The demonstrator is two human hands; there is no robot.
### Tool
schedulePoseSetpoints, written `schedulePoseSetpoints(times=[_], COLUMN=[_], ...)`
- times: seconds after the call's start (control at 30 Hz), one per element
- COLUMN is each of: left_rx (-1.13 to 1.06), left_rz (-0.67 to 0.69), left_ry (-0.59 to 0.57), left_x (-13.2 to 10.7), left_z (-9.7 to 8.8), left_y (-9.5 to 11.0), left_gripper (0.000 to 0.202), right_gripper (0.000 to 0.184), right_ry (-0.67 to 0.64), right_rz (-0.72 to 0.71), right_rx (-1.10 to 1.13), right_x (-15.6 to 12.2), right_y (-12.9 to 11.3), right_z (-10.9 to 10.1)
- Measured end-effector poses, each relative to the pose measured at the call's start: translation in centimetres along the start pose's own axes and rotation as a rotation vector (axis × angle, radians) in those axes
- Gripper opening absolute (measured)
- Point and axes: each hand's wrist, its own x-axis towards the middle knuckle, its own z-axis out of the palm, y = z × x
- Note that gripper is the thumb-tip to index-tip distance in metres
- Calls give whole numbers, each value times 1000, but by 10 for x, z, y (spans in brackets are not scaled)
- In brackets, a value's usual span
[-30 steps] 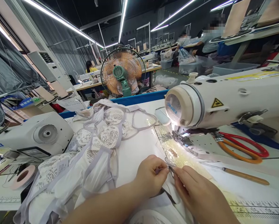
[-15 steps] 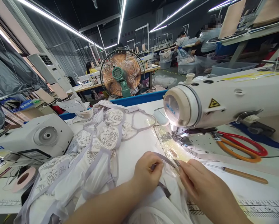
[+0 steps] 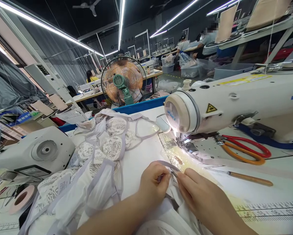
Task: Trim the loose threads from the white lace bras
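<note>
My left hand (image 3: 154,182) is closed in a pinch on the grey edging of a white bra (image 3: 158,218), which lies below both hands at the front of the table. A grey strap (image 3: 169,165) arches from the left fingertips toward the right hand. My right hand (image 3: 197,192) is also closed, its thumb and forefinger pinching a small grey metal-looking piece (image 3: 174,173). Its tip is close to the left fingertips; the rest is hidden in the fingers. Left of my hands lies a heap of white lace bras (image 3: 112,147) with grey edging.
A sewing machine (image 3: 210,104) with its lamp lit stands at the right. Near it lie scissors (image 3: 244,150) with red and orange handles and a wooden-handled awl (image 3: 251,178). Another machine (image 3: 45,148) and a tape roll (image 3: 22,199) are at left. Behind stands a fan (image 3: 123,80).
My right hand has come left, closer to my left hand, with the small grey piece now near the left fingertips. The whole view has shifted slightly.
</note>
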Motion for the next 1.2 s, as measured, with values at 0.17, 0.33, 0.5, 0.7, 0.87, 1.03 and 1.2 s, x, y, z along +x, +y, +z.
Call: schedulePoseSetpoints(times=[0.17,0.33,0.5,0.7,0.87,1.03,1.2], left_rx=[16,59,71,8,-1,-12,-21], left_rz=[-5,13,53,52,21,37,42], left_ry=[6,16,15,37,58,61,60], left_x=[-1,-3,-3,-4,-4,-3,-2], left_z=[0,0,1,3,3,2,-1], left_y=[-1,-2,-4,-7,-4,-1,-1], left_gripper=[11,11,12,11,11,12,11], right_gripper=[29,28,22,21,22,25,26], right_ry=[15,15,-43,-113,-121,-10,30], right_rz=[-53,-41,-62,-42,-38,-58,-59], right_rx=[-52,-64,-56,-124,-127,-94,-51], right_x=[6,12,10,6,13,17,16], right_y=[-3,-7,-6,-3,-5,-5,-5], right_z=[-4,-4,-2,-3,-11,-17,-15])
